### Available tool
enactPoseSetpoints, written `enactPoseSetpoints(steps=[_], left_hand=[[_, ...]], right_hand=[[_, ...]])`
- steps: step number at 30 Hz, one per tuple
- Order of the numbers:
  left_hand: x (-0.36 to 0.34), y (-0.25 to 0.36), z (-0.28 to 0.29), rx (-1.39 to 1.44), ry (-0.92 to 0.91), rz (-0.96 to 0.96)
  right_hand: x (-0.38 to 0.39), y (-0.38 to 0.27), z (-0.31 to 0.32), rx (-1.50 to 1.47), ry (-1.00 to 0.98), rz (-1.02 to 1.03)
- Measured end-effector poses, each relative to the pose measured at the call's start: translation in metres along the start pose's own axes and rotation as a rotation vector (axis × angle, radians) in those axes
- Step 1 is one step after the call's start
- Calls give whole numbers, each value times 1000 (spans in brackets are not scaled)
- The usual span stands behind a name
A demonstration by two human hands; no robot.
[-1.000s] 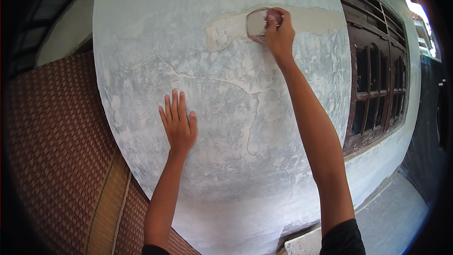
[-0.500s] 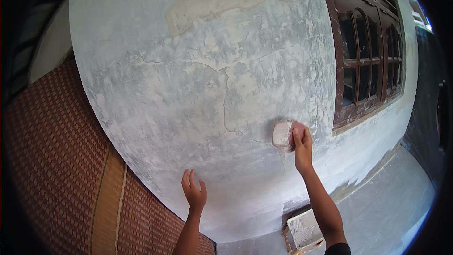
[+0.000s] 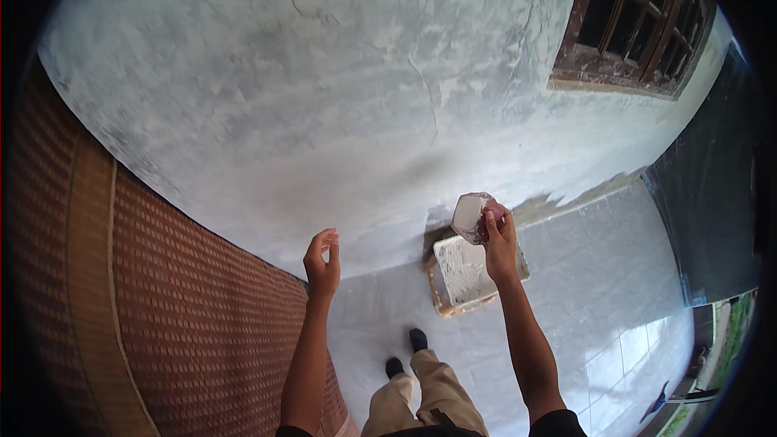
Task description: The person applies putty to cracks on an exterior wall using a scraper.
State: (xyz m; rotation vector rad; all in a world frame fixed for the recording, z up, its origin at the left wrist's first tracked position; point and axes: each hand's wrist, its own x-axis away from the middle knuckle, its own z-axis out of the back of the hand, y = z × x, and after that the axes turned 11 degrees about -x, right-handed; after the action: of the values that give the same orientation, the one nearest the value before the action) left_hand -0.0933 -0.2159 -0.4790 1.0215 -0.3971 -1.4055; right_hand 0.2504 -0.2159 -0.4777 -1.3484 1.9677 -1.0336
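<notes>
My right hand (image 3: 499,244) grips a flat, squarish spreader (image 3: 469,214) with white paste on its face and a reddish part under my fingers. The tool is held up over a shallow tray (image 3: 439,294) of white paste that sits on the floor by the foot of the wall. My left hand (image 3: 322,263) is raised to the left of the tray, fingers loosely bent and thumb apart, holding nothing. Behind both hands is the mottled white wall (image 3: 340,97), with cracks in its rough coating. Whether my left fingertips touch it, I cannot tell.
A brown woven mat (image 3: 202,291) stands along the left. A brown wooden window (image 3: 623,24) is upper right, and a dark panel (image 3: 704,194) is at the right. My legs and feet show below on the pale grey floor (image 3: 566,275).
The view has tilted down to the floor and tray. My right hand has lowered the spreader from the upper patch on the wall. My left hand has left its flat position, fingers now bent.
</notes>
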Motion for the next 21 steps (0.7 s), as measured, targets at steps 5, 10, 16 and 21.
enactPoseSetpoints(steps=[5, 10, 16, 21], left_hand=[[65, -22, -59, 44, -110, 134], [134, -44, -131, 101, -234, 337], [238, -85, -224, 232, -337, 548], [290, -114, -297, 349, -382, 659]], right_hand=[[20, 35, 86, 167, 64, -105], [18, 67, 175, 429, 88, -141], [13, 121, 264, 676, 87, -271], [-20, 176, 327, 989, -108, -115]])
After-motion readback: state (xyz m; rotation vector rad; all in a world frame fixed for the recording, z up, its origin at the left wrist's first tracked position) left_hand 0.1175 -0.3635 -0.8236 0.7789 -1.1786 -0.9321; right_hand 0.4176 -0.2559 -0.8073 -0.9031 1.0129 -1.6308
